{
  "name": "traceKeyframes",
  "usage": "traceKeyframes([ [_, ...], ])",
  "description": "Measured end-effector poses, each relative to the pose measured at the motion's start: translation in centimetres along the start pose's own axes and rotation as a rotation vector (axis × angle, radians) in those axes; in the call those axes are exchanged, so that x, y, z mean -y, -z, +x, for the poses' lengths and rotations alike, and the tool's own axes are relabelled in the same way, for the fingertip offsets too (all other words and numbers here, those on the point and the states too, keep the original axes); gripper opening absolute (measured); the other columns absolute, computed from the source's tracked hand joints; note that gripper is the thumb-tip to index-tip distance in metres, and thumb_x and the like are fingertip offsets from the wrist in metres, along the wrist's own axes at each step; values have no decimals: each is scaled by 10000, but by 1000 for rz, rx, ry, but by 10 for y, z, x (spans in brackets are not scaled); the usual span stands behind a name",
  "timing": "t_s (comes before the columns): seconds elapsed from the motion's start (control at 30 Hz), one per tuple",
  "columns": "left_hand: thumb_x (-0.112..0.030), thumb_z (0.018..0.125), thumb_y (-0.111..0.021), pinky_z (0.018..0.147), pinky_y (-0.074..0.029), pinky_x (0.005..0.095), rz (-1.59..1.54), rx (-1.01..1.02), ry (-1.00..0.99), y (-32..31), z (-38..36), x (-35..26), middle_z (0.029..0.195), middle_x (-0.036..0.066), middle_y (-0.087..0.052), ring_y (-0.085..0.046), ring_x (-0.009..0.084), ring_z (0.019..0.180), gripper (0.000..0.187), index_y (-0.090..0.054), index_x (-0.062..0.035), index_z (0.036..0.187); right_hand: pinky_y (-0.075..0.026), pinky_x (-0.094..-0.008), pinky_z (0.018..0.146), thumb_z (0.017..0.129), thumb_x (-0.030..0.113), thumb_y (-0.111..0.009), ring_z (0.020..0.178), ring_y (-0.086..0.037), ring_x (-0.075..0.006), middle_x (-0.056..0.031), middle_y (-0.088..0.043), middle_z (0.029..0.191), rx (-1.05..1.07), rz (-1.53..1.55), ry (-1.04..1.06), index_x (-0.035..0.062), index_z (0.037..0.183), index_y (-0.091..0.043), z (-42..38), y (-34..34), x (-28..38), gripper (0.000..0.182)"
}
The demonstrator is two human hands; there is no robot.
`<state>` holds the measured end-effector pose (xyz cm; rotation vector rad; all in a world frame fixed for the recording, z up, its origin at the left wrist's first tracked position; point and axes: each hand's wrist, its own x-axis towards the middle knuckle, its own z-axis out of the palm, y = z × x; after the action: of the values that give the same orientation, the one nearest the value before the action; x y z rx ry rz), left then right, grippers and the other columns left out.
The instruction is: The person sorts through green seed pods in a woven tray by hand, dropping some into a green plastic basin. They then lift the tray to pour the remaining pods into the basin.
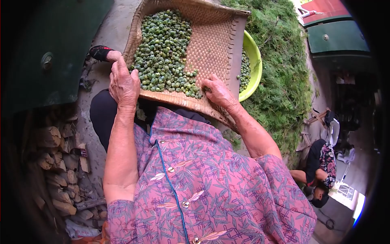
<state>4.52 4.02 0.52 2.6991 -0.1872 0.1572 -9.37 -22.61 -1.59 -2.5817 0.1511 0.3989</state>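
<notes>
A woven basket tray with a raised rim rests across my lap. Small round green berries are heaped over its left half, and the woven bottom shows bare on the right. My left hand is closed over the tray's near left corner, beside the heap. Inside the near right part, my right hand has its fingers curled at the edge of the berries. A small dark green bit, seemingly a berry, shows at its fingertips.
Right of the tray stands a lime-green basin with more berries, partly hidden. Cut green foliage covers the ground beyond it. Split firewood is stacked at the lower left. Another person bends over at the far right.
</notes>
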Motion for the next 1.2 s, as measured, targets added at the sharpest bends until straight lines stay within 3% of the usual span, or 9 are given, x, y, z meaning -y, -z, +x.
traceKeyframes([
  [0.2,-168,766,-670,915,-433,429,-25,-2,-27,-5,0,7,1231,150,-495,-503,345,1111,659,-364,-87,1344,-457,-373,806,723,-13,-589,912,-543,-311,-146,-513,918,-192,61,-19,53,920,-601,-20,8,-21,208],
  [0.4,-172,768,-669,920,-433,426,-11,7,-17,-5,1,5,1243,148,-494,-504,338,1119,641,-382,-75,1333,-481,-380,788,707,-45,-567,841,-566,-319,-151,-525,936,-634,38,-246,52,941,-618,-37,44,-77,259],
  [0.5,-180,773,-669,928,-429,416,0,22,-1,-5,2,4,1246,150,-496,-506,337,1121,619,-403,-65,1319,-479,-378,826,722,-24,-579,914,-578,-316,-146,-541,1015,-580,-160,-309,94,1048,-642,-43,47,-113,353],
  [0.73,-180,776,-662,931,-427,416,6,18,-2,-3,1,4,1257,151,-491,-504,336,1125,624,-393,-77,1330,-471,-392,806,754,98,-646,909,-578,-324,-150,-565,972,-610,-62,-159,84,1016,-648,-24,30,-105,262],
  [0.87,-171,771,-666,929,-428,421,-3,8,-2,-3,0,3,1247,150,-495,-505,337,1121,639,-382,-85,1337,-468,-397,781,752,97,-651,878,-570,-329,-158,-560,925,-546,-113,-243,71,990,-639,-16,21,-122,240],
  [0.9,-168,769,-668,927,-429,421,-11,7,-1,-3,0,3,1245,149,-496,-506,337,1119,646,-376,-87,1340,-466,-401,771,746,87,-647,859,-567,-326,-153,-559,928,-589,-102,-376,72,977,-638,-17,25,-112,232],
  [1.0,-166,767,-672,923,-432,422,-11,17,-1,-5,1,4,1243,146,-495,-504,336,1120,656,-368,-91,1344,-469,-402,764,747,75,-638,839,-573,-327,-148,-566,919,-760,-404,-231,68,954,-641,-14,32,-94,208],
  [1.13,-193,776,-664,904,-441,409,15,-7,-2,-3,1,2,1239,139,-511,-520,319,1110,581,-431,-69,1293,-466,-399,805,745,84,-646,927,-568,-327,-142,-559,990,-511,84,-34,65,978,-638,20,23,-55,233],
  [1.2,-167,773,-666,911,-437,427,-10,25,7,-3,1,2,1237,145,-491,-504,338,1116,663,-351,-95,1352,-462,-398,825,748,90,-651,954,-558,-332,-151,-546,1009,-370,93,46,61,982,-636,38,5,-34,237],
])
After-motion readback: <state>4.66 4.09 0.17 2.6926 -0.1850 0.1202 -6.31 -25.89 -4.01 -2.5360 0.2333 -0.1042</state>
